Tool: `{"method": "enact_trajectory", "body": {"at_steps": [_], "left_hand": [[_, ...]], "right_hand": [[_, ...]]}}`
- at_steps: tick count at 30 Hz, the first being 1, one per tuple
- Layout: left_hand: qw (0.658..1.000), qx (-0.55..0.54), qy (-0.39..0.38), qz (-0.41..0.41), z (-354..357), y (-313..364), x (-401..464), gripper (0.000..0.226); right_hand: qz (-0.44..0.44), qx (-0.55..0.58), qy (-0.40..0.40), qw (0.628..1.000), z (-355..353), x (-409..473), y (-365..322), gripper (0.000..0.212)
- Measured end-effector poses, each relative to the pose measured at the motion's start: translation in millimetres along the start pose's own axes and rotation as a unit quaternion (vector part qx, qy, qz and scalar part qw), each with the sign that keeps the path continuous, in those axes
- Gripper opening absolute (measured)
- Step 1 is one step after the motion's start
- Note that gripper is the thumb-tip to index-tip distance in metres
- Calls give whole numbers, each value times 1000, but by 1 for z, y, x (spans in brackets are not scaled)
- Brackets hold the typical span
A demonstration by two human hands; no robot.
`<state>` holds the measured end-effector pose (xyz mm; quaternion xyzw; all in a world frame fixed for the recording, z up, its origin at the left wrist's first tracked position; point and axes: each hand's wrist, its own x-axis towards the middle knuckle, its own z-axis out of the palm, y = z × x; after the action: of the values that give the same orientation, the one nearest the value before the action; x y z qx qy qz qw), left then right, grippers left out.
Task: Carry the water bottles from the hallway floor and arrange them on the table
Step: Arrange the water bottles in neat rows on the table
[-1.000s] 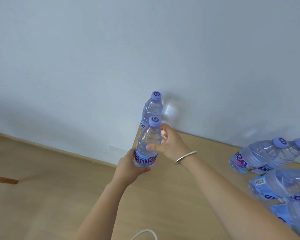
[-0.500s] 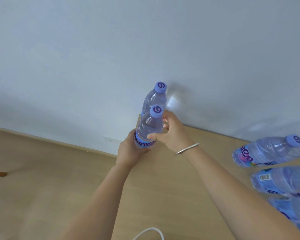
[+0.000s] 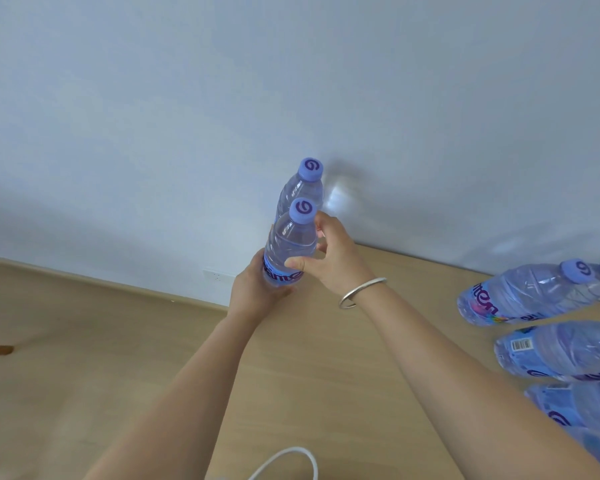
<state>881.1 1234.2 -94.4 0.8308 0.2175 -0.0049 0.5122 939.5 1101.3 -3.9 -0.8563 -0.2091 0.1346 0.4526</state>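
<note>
You are at the placing step: your left hand [image 3: 257, 292] grips the near water bottle [image 3: 290, 247] beside the far bottle [image 3: 300, 192], right hand [image 3: 329, 258] pinching it. Next, seat it upright on the table [image 3: 326, 358].

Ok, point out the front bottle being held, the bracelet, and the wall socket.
front bottle [image 3: 291, 242], head view, on its clear shoulder below the cap
bracelet [image 3: 361, 292], head view, on the silver band at the right wrist
wall socket [image 3: 216, 274], head view, on its white faceplate

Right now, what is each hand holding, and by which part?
The left hand grips the near bottle around its labelled lower body. The right hand holds its upper body, thumb in front. The far bottle stands behind, untouched.
</note>
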Motion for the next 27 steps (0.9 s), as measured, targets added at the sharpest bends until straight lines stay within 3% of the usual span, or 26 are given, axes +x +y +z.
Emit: {"method": "enact_trajectory", "body": {"at_steps": [2, 5, 7, 10, 13, 16, 18, 21, 24, 27], "left_hand": [[1000, 3, 1, -1, 0, 1, 0, 67], [1000, 1, 0, -2, 1, 7, -3, 67], [1000, -14, 5, -14, 2, 12, -8, 67], [996, -61, 36, -48, 14, 16, -27, 63], [996, -54, 58, -42, 36, 16, -54, 70], [997, -32, 16, -65, 64, 19, -73, 105], [996, -26, -37, -81, 79, 27, -79, 108], [993, 2, -100, -66, 95, 41, -87, 105], [990, 10, -139, -34, 104, 53, -97, 103], [987, 28, -160, -13, 104, 58, -102, 100]], "right_hand": [[-1, 0, 2, 1000, 1, -2, -2, 57], [17, -17, -14, 1000, -2, -9, -5, 83], [10, -19, 13, 1000, -11, -19, -4, 86], [-1, -5, 201, 980, -47, -46, 9, 61], [32, -29, 414, 909, -104, -78, 32, 41], [74, -82, 542, 833, -159, -107, 56, 40], [85, -101, 588, 798, -183, -121, 69, 46], [127, -50, 574, 808, -201, -118, 84, 51], [230, 29, 507, 830, -203, -107, 97, 40], [250, 3, 487, 837, -201, -104, 109, 40]]}}
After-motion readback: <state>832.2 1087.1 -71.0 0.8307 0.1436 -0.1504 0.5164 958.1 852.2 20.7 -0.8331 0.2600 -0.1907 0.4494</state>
